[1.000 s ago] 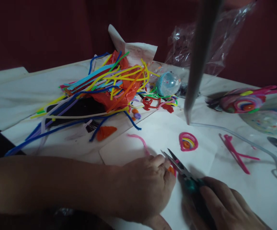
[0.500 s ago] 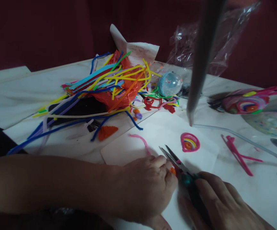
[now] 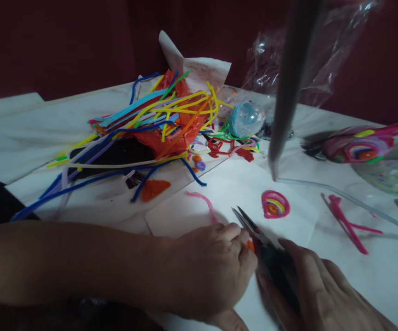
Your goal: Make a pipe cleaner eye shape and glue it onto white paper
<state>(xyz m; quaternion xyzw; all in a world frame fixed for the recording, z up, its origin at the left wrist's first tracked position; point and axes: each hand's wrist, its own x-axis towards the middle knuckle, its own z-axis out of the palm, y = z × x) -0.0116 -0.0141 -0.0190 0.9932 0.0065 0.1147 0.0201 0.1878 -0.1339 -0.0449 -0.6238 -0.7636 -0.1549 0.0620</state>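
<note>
My left hand is closed over a small piece with orange and pink on it, most of which my fingers hide. Out past those fingers, a pink pipe cleaner curves over the white paper. My right hand grips scissors by their dark handles. Their blades are slightly parted, tips pointing away from me, with a bit of pink at the blades beside my left fingers. Just beyond the scissors lies a teardrop coil with a pink outline and yellow and orange inside.
A heap of coloured pipe cleaners spreads at the back left, on red plastic. Behind it stand a clear ball and crumpled clear film. A grey pole rises in front. Pink strips and a decorated pink piece lie right.
The scissor blades have drawn closer together, and my right fingers have shifted on the handles. My left hand keeps its hold. The whole view has moved slightly.
</note>
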